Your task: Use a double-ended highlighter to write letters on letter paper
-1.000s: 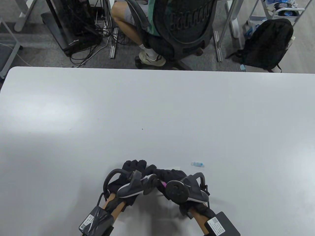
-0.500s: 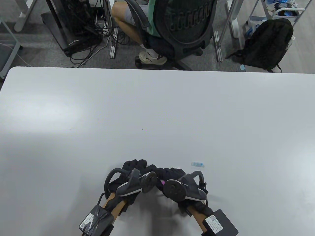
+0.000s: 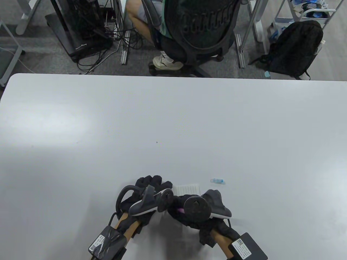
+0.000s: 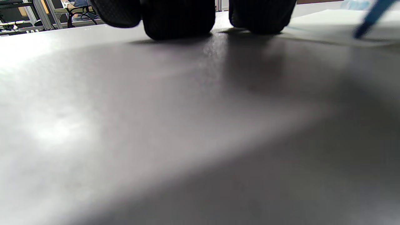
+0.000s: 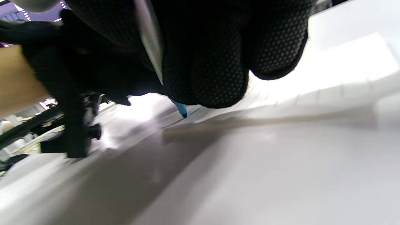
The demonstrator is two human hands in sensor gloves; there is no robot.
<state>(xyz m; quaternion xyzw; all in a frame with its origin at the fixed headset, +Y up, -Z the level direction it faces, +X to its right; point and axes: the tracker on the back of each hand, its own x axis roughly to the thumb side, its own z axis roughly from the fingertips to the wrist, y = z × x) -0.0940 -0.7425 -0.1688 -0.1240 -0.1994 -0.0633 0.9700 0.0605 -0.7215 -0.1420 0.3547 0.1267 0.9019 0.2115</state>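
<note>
Two gloved hands sit at the table's (image 3: pixel 81 122) 6 o'clock edge: the right hand (image 3: pixel 189 210), now drawn nearer, grips the double-ended highlighter (image 5: pixel 180 108), blue tip on the lined letter paper (image 3: pixel 187 188). The left hand's (image 3: pixel 146 189) flat fingertips (image 4: pixel 178 18) press beside it. A clear blue cap (image 3: pixel 217 180) lies at 2 o'clock.

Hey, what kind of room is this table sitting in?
Most likely an office or lab workspace: beyond the white table someone sits in a mesh office chair, tangled cables hang under a desk, and a black backpack rests on the carpet.
</note>
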